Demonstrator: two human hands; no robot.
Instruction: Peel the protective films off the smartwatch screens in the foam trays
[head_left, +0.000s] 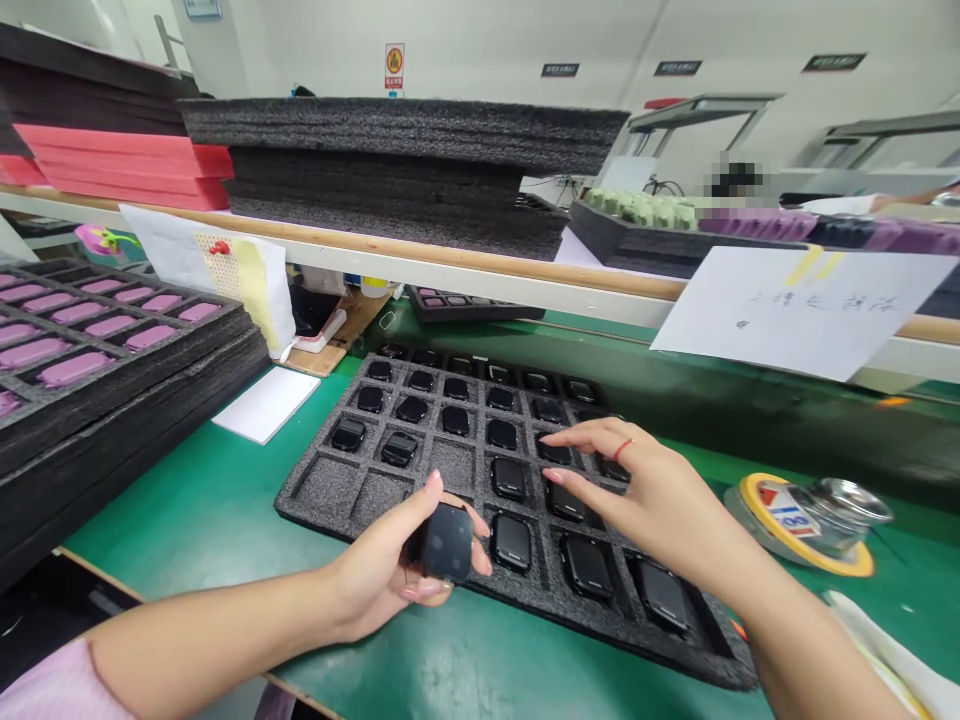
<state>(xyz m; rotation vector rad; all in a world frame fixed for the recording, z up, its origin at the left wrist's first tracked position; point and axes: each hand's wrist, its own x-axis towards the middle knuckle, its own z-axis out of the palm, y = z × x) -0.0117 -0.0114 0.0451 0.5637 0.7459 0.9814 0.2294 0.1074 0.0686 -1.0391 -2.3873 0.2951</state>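
My left hand (382,575) is closed around a black smartwatch body (448,545), rounded and without a strap, just over the near edge of a black foam tray (322,485). The thumb lies along its upper edge and the fingertips wrap its far side. Rows of similar dark watch bodies sit in the tray's square pockets; several pockets at the near left hold nothing. Above the tray's right half hovers my right hand (645,490), thumb and fingers apart, close to a watch body (553,447). I cannot tell whether its fingertips touch it.
At left stands a foam tray stack (150,400) with purple pieces. A white card (268,403) lies beside it. A glass dispenser bottle (814,525) with a yellow ring is at right. Behind runs a shelf (450,262) carrying black foam stacks (397,180); a paper sheet (802,310) hangs there.
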